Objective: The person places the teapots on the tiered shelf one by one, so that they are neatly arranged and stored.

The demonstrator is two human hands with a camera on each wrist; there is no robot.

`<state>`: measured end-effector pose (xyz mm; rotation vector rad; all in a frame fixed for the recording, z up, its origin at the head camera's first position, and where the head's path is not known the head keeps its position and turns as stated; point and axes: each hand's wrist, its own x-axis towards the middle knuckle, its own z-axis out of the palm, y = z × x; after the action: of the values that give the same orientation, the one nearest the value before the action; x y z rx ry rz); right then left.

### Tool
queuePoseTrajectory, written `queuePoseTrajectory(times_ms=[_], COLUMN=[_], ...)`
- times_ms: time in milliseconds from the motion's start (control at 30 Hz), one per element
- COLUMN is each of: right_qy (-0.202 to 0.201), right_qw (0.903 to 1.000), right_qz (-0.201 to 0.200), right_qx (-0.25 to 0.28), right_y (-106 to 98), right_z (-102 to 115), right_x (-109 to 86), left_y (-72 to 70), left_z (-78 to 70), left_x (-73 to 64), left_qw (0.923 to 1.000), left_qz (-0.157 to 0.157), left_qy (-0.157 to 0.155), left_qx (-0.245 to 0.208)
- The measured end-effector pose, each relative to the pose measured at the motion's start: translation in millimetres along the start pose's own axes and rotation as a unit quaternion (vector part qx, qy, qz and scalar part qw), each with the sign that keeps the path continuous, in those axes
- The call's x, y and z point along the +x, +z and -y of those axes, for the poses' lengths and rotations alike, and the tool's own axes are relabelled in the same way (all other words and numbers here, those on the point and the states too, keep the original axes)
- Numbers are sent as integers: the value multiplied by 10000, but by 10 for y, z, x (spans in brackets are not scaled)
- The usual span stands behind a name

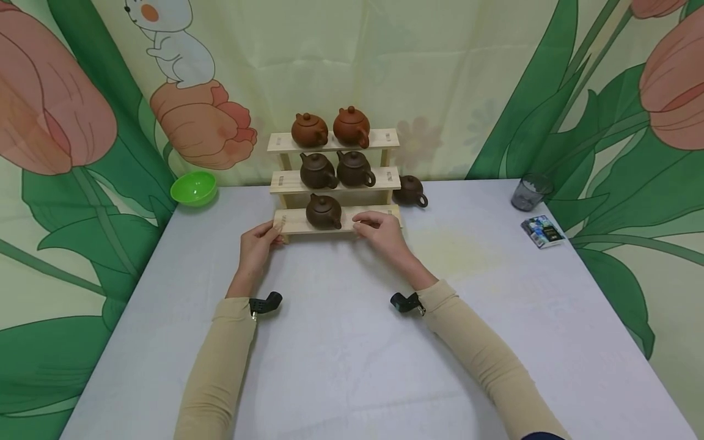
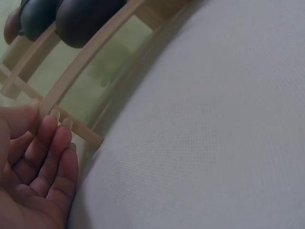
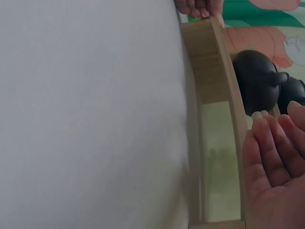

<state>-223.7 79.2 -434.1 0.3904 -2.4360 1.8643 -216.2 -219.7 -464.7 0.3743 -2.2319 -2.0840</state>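
A three-tier wooden display rack [image 1: 297, 224] stands at the back of the table. My left hand [image 1: 256, 249] pinches the left end of its lowest shelf [image 2: 71, 81], thumb above and fingers below. My right hand [image 1: 385, 235] is at the front edge of that shelf, thumb apart from its loosely bent fingers [image 3: 262, 148], nothing between them. Left of it, a dark brown teapot [image 1: 323, 212] sits on the lowest shelf. Two more dark teapots, a left one [image 1: 317, 171] and a right one [image 1: 354, 168], sit on the middle shelf.
Two reddish-brown teapots [image 1: 310, 131] occupy the top shelf. Another dark teapot [image 1: 410, 192] stands on the table right of the rack, partly behind it. A green bowl [image 1: 194, 189] is at back left. At back right are a clear cup [image 1: 530, 193] and a small printed pack [image 1: 542, 231].
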Motion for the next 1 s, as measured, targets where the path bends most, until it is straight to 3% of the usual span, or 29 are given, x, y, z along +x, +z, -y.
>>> queuePoseTrajectory(times_ms=[267,1000], right_qy=[258,564], right_qw=[9994,9954], right_qz=[-72,-656], right_qx=[-198,-416], right_y=[-270,-907], right_z=[-3,-316], right_x=[-76,-213], left_y=[5,5], left_z=[3,24], left_x=[-15,13], left_qw=[10000,9999], left_qz=[-28,-16], left_qy=[-14,17], left_qx=[73,127])
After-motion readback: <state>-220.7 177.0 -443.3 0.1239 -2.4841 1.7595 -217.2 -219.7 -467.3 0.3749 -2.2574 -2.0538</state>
